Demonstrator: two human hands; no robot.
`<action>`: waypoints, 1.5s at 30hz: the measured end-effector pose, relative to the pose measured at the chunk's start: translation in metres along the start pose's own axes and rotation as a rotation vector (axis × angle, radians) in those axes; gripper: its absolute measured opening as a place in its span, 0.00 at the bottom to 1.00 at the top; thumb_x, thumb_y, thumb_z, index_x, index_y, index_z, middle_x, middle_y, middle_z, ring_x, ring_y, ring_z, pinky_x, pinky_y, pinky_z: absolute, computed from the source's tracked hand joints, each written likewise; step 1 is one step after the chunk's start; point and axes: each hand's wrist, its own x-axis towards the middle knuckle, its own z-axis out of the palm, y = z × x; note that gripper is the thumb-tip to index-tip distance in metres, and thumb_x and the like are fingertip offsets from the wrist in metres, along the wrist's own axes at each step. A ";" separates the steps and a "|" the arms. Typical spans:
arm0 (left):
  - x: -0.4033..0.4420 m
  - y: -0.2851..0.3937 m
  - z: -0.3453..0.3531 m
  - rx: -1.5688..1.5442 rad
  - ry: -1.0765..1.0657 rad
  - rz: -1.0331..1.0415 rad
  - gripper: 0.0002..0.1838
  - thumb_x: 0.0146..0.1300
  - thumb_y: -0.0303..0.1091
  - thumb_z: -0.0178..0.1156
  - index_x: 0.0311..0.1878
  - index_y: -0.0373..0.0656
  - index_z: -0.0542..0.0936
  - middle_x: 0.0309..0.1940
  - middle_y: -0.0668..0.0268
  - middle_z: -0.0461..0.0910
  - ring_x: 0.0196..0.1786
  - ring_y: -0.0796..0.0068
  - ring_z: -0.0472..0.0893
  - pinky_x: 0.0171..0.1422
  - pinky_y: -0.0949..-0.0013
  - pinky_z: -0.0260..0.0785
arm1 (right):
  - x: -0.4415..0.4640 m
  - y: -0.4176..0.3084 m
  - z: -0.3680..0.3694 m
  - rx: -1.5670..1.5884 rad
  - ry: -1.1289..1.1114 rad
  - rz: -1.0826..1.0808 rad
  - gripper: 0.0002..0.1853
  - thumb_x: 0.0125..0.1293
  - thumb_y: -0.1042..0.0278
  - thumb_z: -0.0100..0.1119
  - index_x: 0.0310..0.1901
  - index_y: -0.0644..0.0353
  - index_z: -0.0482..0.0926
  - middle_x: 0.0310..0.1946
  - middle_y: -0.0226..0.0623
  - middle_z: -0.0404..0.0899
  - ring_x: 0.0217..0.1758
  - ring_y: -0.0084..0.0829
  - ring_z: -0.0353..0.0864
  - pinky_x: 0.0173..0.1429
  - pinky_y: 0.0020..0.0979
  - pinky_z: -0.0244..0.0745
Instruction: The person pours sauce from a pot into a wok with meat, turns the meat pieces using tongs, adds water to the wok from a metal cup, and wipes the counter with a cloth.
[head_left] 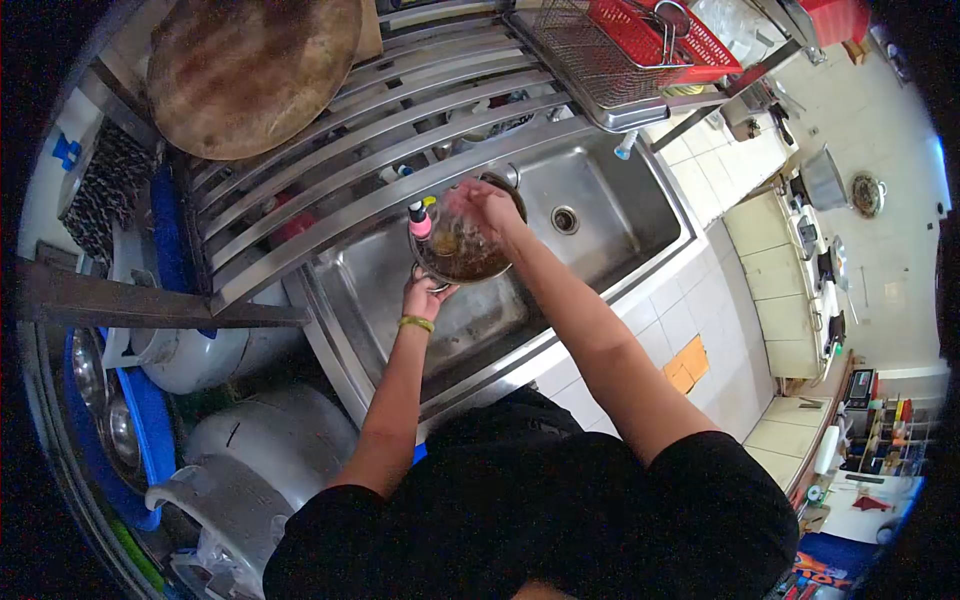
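A round metal pot (pixel 470 265) with brownish water in it is held tilted over the double-basin steel sink (pixel 590 180). My left hand (pixel 427 295), with a yellow-green band at its wrist, is closed on the pot's handle at the near left side. Over the pot's far right part is my right hand (pixel 487 212), its fingers smeared by motion among splashing water. Whether those fingers hold anything cannot be made out. A faucet with a pink tip (pixel 420 226) points down at the pot, close to its left rim.
A slatted steel rack (pixel 400 130) spans above the sink, bearing a round wooden board (pixel 255 75). Wire baskets (pixel 600 60) and a red plastic basket (pixel 690 40) sit at its right end. Grey gas cylinders (pixel 265 450) stand at lower left. Orange cardboard (pixel 686 364) lies right.
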 end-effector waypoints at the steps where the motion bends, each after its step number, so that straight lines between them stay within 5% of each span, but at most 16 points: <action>1: 0.000 -0.001 0.002 -0.004 -0.013 -0.005 0.27 0.45 0.15 0.43 0.52 0.45 0.71 0.50 0.59 0.75 0.51 0.59 0.77 0.49 0.48 0.77 | 0.001 -0.007 0.001 -0.165 0.053 -0.080 0.16 0.65 0.77 0.41 0.54 0.67 0.71 0.44 0.43 0.78 0.42 0.32 0.79 0.46 0.30 0.75; 4: -0.002 -0.002 0.003 0.025 -0.012 -0.021 0.27 0.45 0.16 0.44 0.52 0.45 0.70 0.49 0.59 0.76 0.49 0.59 0.78 0.49 0.50 0.77 | 0.002 -0.043 0.007 -0.554 0.190 -0.261 0.18 0.61 0.74 0.49 0.53 0.68 0.71 0.47 0.47 0.76 0.47 0.32 0.76 0.51 0.31 0.71; 7: -0.007 -0.004 -0.004 0.030 0.002 -0.006 0.27 0.45 0.16 0.45 0.53 0.44 0.69 0.47 0.60 0.77 0.47 0.59 0.80 0.48 0.51 0.78 | -0.019 -0.084 0.046 -0.934 0.176 -0.849 0.17 0.60 0.75 0.49 0.51 0.70 0.73 0.45 0.46 0.78 0.49 0.37 0.77 0.54 0.34 0.70; 10: -0.019 -0.002 -0.007 0.044 0.017 0.020 0.27 0.45 0.17 0.45 0.52 0.44 0.69 0.46 0.60 0.77 0.46 0.60 0.80 0.47 0.52 0.78 | -0.015 -0.095 0.043 -1.109 -0.056 -0.828 0.17 0.58 0.75 0.49 0.50 0.70 0.73 0.44 0.48 0.79 0.51 0.42 0.77 0.56 0.35 0.69; 14: -0.033 0.002 -0.016 0.068 0.013 0.013 0.26 0.46 0.17 0.44 0.52 0.43 0.69 0.46 0.59 0.77 0.46 0.59 0.80 0.47 0.53 0.79 | -0.008 -0.096 0.044 -1.252 -0.096 -0.736 0.20 0.53 0.80 0.50 0.51 0.68 0.73 0.47 0.52 0.77 0.53 0.44 0.75 0.57 0.36 0.69; 17: -0.044 0.003 -0.019 0.079 0.039 0.018 0.26 0.46 0.17 0.44 0.52 0.43 0.69 0.46 0.59 0.77 0.46 0.59 0.80 0.47 0.53 0.79 | -0.019 -0.086 0.052 -1.067 -0.057 -1.059 0.19 0.51 0.78 0.49 0.48 0.65 0.74 0.42 0.53 0.76 0.49 0.51 0.74 0.53 0.39 0.69; 24: -0.053 0.003 -0.023 0.043 0.085 0.045 0.26 0.45 0.15 0.42 0.52 0.42 0.68 0.51 0.55 0.74 0.52 0.53 0.76 0.50 0.45 0.76 | -0.035 -0.081 0.049 -1.039 -0.080 -0.826 0.26 0.53 0.86 0.47 0.57 0.66 0.68 0.53 0.50 0.73 0.60 0.39 0.70 0.63 0.34 0.65; 36: -0.042 0.020 -0.017 0.140 0.147 0.136 0.24 0.43 0.14 0.43 0.48 0.39 0.69 0.44 0.57 0.75 0.44 0.57 0.78 0.45 0.43 0.78 | -0.020 -0.090 0.041 -1.240 -0.037 -0.651 0.24 0.53 0.80 0.51 0.55 0.66 0.70 0.50 0.53 0.75 0.55 0.44 0.74 0.60 0.36 0.67; 39: -0.043 0.026 -0.012 0.155 0.197 0.150 0.24 0.43 0.15 0.43 0.48 0.38 0.68 0.42 0.57 0.75 0.43 0.57 0.79 0.44 0.44 0.79 | -0.019 -0.089 0.040 -1.229 -0.054 -0.912 0.23 0.52 0.79 0.50 0.54 0.66 0.71 0.49 0.53 0.75 0.55 0.45 0.74 0.59 0.35 0.67; 45: -0.037 0.034 -0.016 0.178 0.212 0.114 0.23 0.45 0.15 0.43 0.48 0.39 0.69 0.43 0.55 0.75 0.43 0.56 0.78 0.45 0.42 0.78 | -0.013 -0.088 0.037 -1.195 -0.055 -0.916 0.24 0.52 0.79 0.52 0.54 0.66 0.71 0.49 0.51 0.76 0.53 0.45 0.75 0.57 0.36 0.69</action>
